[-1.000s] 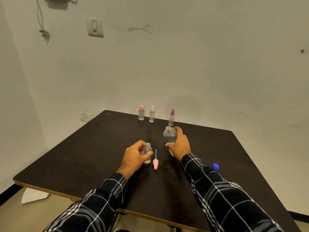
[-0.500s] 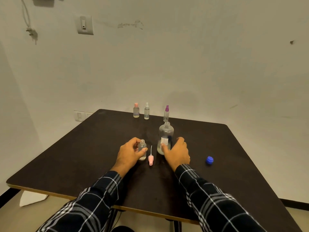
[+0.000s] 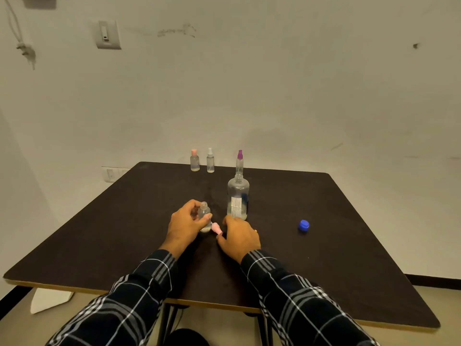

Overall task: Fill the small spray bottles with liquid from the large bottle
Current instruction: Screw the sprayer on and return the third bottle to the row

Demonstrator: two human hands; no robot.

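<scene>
Left hand [image 3: 185, 224]: small bottle [image 3: 204, 214] was gripped.
Right hand [image 3: 240, 237]: pink sprayer [image 3: 216, 228], beside that grip, was touched; closure could not be told.

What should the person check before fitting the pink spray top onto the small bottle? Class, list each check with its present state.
1. Small bottle upright in the left hand: ok.
2. Its neck open: ok.
3. Filled enough: cannot tell.
4. Right hand has a firm grip on the pink spray top: cannot tell; fingertips are at it.
5. Large bottle standing upright: ok.
6. Large bottle capped: not ok; blue cap lies on the table.
</scene>
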